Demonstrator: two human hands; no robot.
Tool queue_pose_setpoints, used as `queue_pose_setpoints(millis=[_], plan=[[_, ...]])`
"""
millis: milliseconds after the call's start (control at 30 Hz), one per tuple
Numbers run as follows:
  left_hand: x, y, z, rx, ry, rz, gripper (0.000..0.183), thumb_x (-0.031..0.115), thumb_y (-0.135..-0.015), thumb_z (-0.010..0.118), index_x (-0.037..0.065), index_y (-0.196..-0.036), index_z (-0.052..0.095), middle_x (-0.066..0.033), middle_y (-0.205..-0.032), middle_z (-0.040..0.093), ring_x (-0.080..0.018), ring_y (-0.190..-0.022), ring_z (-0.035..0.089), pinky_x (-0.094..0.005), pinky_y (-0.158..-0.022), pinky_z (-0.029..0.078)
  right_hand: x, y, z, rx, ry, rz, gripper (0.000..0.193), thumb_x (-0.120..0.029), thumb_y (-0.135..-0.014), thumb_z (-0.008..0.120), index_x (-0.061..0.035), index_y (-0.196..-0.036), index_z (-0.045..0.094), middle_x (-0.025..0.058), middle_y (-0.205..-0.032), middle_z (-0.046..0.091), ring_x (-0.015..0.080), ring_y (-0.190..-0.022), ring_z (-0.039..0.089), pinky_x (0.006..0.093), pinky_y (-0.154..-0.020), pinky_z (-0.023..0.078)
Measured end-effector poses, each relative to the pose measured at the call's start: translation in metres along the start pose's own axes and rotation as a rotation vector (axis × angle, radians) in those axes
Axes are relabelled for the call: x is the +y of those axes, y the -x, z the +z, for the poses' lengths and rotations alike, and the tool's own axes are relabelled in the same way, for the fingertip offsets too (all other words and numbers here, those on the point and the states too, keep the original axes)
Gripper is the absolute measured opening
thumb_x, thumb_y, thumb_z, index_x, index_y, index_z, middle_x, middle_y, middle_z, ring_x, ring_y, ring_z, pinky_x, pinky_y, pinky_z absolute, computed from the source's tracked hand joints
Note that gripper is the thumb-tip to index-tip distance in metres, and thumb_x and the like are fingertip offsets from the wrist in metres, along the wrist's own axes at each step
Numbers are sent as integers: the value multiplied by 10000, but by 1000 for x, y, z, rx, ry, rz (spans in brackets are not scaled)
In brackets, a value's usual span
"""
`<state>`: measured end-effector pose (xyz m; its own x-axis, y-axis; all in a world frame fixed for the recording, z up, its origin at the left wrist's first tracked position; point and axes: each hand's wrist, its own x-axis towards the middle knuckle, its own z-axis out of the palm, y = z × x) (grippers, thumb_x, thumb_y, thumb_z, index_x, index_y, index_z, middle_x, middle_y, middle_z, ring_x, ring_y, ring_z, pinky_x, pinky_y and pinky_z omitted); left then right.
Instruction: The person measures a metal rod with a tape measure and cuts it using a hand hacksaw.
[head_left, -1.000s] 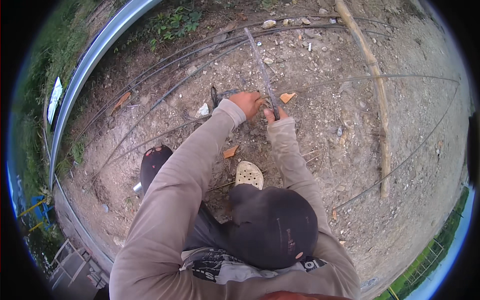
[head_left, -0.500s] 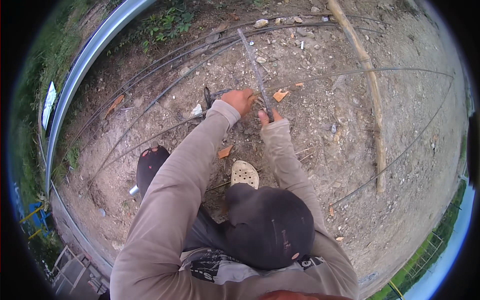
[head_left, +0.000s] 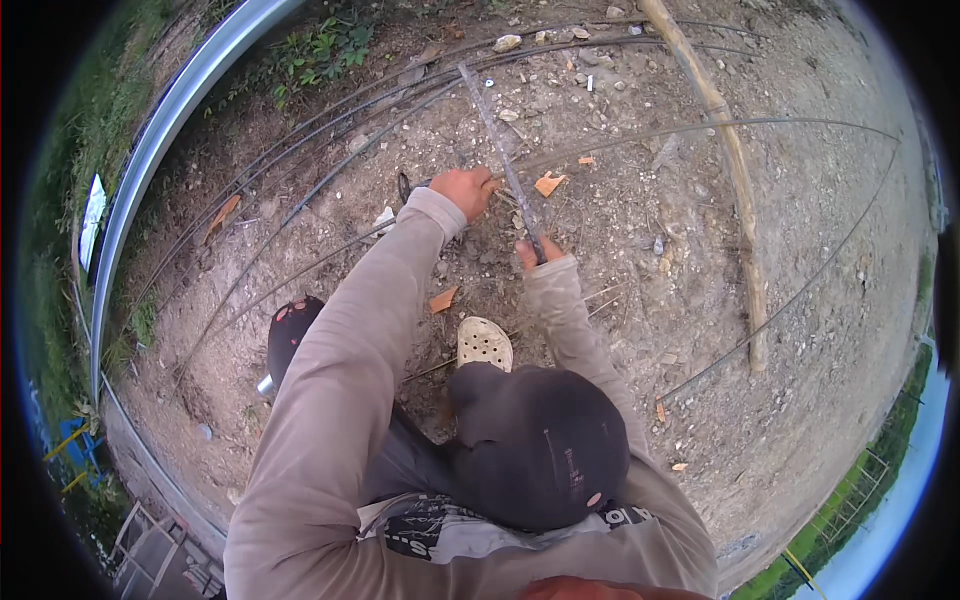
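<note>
My left hand point(head_left: 464, 192) is closed round a long thin rod point(head_left: 640, 142), which looks like steel rebar and runs low over the dirt in a wide bend. My right hand point(head_left: 540, 251) grips the near end of a long, narrow, grey-brown speckled metal bar point(head_left: 492, 122). That bar points away from me and crosses the rod just right of my left hand; its exact kind does not show. Beside my left hand lies a dark loop point(head_left: 404, 186), partly hidden by the wrist. Small sticks lie under the crossing.
More dark rods point(head_left: 330, 182) curve across the ground at the left and far side. A wooden pole point(head_left: 735, 150) lies to the right. Orange shards point(head_left: 549, 184), stones and a silvery metal rail point(head_left: 150, 160) surround the spot. My pale clog point(head_left: 485, 340) stands close below my hands.
The view has shifted slightly. My right hand has drawn a little back toward me with the bar. My left hand keeps its grip on the rod.
</note>
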<state>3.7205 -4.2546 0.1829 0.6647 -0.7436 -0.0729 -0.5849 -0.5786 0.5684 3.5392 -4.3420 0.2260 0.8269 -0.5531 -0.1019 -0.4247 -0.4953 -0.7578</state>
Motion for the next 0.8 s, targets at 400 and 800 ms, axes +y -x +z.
queue_pose_setpoints(millis=[400, 800], plan=[[4, 0, 5, -109, 49, -17, 250, 300, -849, 449, 84, -895, 565, -184, -776, 599, -386, -737, 567, -457, -670, 450, -4, -17, -9, -59, -48, 116, 324, -338, -820, 570, -21, -890, 588, 77, -530, 487, 180, -464, 407, 324, -457, 357], [4, 4, 10, -101, 82, 22, 286, 308, -831, 475, 43, -874, 576, -191, -804, 597, -376, -759, 566, -439, -697, 447, 7, 71, -41, -73, -72, 301, 202, -219, -811, 594, -27, -760, 563, 46, -527, 490, 108, -455, 370, 280, -431, 338]])
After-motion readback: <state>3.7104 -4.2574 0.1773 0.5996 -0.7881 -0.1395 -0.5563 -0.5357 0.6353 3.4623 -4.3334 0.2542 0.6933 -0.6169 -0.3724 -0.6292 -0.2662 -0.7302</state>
